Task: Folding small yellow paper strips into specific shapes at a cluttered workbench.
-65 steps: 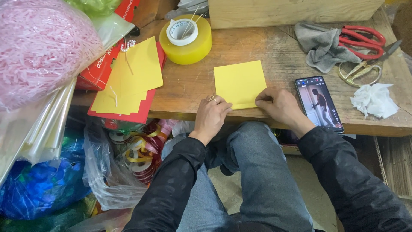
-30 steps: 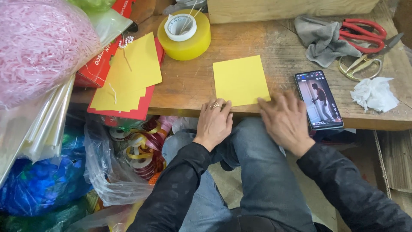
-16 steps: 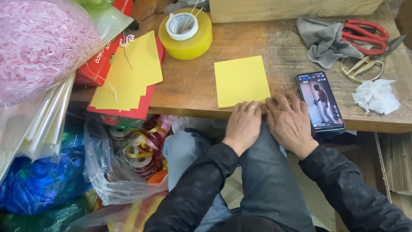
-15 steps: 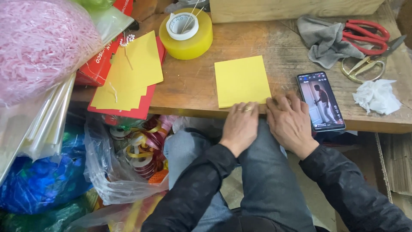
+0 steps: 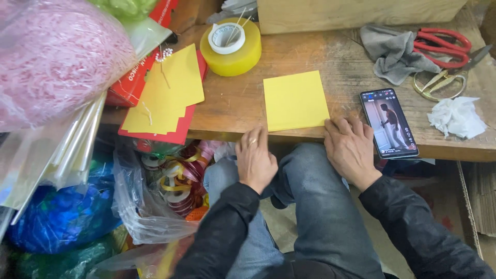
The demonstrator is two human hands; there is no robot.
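A yellow square sheet of paper (image 5: 295, 100) lies flat near the front edge of the wooden table (image 5: 330, 57). My right hand (image 5: 351, 150) rests at the table edge, fingertips touching the sheet's near right corner, holding nothing. My left hand (image 5: 255, 160) sits at the table's front edge, just left of and below the sheet, fingers loosely together, a ring on one finger, holding nothing. A phone (image 5: 388, 122) with a lit screen lies right of my right hand.
A yellow tape roll (image 5: 231, 47) with a small white roll on it stands behind the sheet. More yellow sheets on red paper (image 5: 164, 98) lie at left. Grey cloth (image 5: 393, 47), red scissors (image 5: 445, 40), crumpled tissue (image 5: 456, 116) at right. Bags of ribbon (image 5: 170, 181) below.
My left hand slid left along the table edge, away from the right hand and the sheet's near edge. My right hand stays at the sheet's right corner.
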